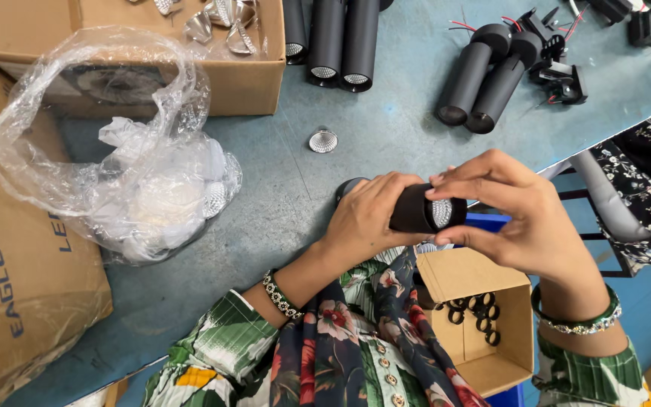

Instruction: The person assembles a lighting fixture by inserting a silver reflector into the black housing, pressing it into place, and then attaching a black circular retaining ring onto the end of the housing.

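Head view, near edge of the desk:

- Black tube: held level above the near edge, open mouth turned toward the camera. The left hand is wrapped closed around its body, gripping it firmly.
- Ribbed silver cup: seated in the tube's mouth. The right hand is closed about the mouth end, thumb below and fingers over the top, fingertips touching the rim. How deep the cup sits cannot be told.
- Step in hand, as judged: the silver cup is being pressed or squared into the tube. The next move would call for even pressure round the rim, the tube kept steady, so that the cup goes in flat and not tilted.

Head view, rest of the desk:

- Loose silver cup: lying alone near the middle of the desk.
- Clear plastic bag: open, holding more cups, toward the left edge.
- Cardboard box: at the far left corner, with shiny pieces inside.
- Finished black tubes: grouped at the far edge; two more with wired brackets toward the far right corner.
- Small carton: below the near edge, by the lap, with black rings in it.
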